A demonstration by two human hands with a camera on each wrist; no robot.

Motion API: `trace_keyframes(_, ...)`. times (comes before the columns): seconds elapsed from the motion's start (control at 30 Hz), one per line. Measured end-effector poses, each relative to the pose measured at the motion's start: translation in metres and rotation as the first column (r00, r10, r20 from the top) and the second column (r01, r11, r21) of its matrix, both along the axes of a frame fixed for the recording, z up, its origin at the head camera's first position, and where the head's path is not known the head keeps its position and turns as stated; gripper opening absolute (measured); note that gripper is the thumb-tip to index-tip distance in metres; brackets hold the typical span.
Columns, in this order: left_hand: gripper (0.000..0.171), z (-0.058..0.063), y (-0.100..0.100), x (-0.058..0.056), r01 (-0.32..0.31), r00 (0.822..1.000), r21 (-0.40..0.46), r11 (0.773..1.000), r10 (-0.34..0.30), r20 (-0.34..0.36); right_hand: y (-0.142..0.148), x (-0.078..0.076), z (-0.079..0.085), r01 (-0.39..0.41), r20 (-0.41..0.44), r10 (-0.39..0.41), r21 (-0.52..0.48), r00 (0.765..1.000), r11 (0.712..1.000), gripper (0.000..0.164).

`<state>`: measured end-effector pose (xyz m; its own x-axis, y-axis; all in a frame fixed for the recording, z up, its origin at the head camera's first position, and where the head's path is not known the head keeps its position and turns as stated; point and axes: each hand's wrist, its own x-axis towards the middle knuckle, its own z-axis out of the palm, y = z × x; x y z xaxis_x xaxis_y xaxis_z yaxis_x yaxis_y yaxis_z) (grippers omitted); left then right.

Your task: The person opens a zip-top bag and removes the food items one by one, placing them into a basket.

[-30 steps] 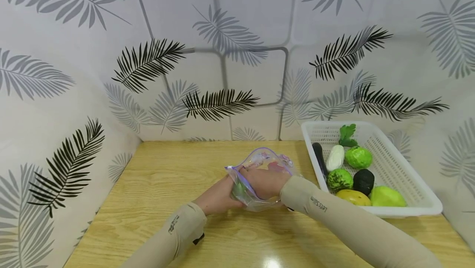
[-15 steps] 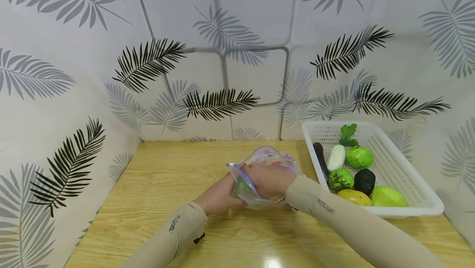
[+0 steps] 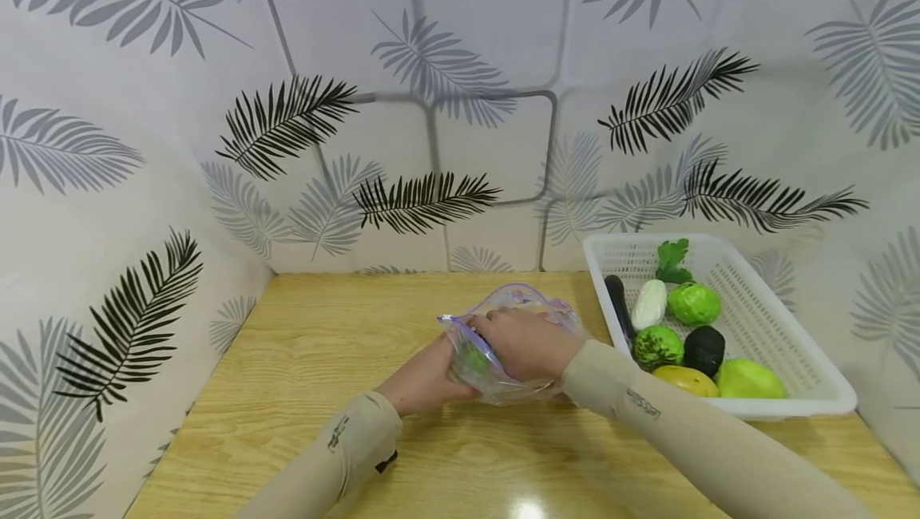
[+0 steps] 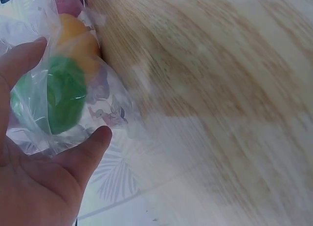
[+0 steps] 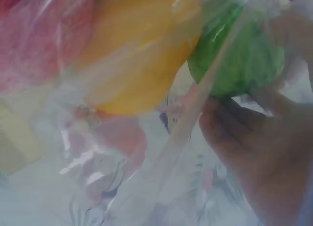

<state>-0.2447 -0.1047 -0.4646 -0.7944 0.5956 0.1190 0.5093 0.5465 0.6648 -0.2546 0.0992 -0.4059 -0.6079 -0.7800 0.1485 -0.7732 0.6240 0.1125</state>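
Observation:
A clear zip bag (image 3: pixel 528 395) with a purple zip edge and a white slider stands over the middle of the wooden table. My left hand (image 3: pixel 431 375) grips the left side of the bag from outside, thumb and fingers around a green, rounded fruit or vegetable (image 4: pixel 66 96) inside it. My right hand (image 3: pixel 528 339) is in the bag's mouth, knuckles up, its fingertips hidden; I cannot tell whether it holds anything. Beyond the green one, an orange-yellow fruit (image 5: pixel 142 50) and a pink one (image 5: pixel 46 37) show through the plastic.
A white plastic basket (image 3: pixel 815 351) stands at the right of the table. In it lie an eggplant (image 3: pixel 618 307), a white oval vegetable (image 3: pixel 650 305), a leaf (image 3: pixel 673 259), a yellow fruit (image 3: pixel 684 380), a green pear (image 3: pixel 751 380) and several others. A patterned cloth hangs behind.
My right hand has moved slightly right and up in the bag's mouth, so more of its knuckles show. The left hand stays nearly in place on the bag.

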Motion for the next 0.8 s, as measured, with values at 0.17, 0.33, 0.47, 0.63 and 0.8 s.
trace_keyframes(0.17,0.100,-0.005,-0.001,-0.001,-0.018,1.000,0.007,1.000,0.018,0.010,0.011,0.002,0.013,0.051,-0.053,-0.053,-0.037,0.997,0.998,0.044)
trace_keyframes(0.33,0.099,-0.006,0.001,-0.001,-0.014,1.000,0.028,1.000,0.014,0.019,0.026,0.008,0.027,0.040,0.006,-0.039,-0.128,0.999,0.991,0.045)
trace_keyframes(0.47,0.096,-0.006,0.002,0.000,-0.012,1.000,0.031,0.999,0.011,0.029,0.043,0.021,0.044,0.068,0.083,-0.052,-0.197,0.995,0.978,0.045)
trace_keyframes(0.63,0.091,-0.006,0.002,0.002,-0.053,0.997,-0.046,0.998,0.055,0.050,0.077,0.036,0.068,0.124,0.098,-0.101,-0.279,0.990,0.952,0.048)
trace_keyframes(0.8,0.092,-0.004,0.000,0.002,-0.055,0.998,-0.081,0.995,0.058,0.034,0.126,0.043,0.083,0.216,0.077,-0.202,-0.293,0.976,0.931,0.051)
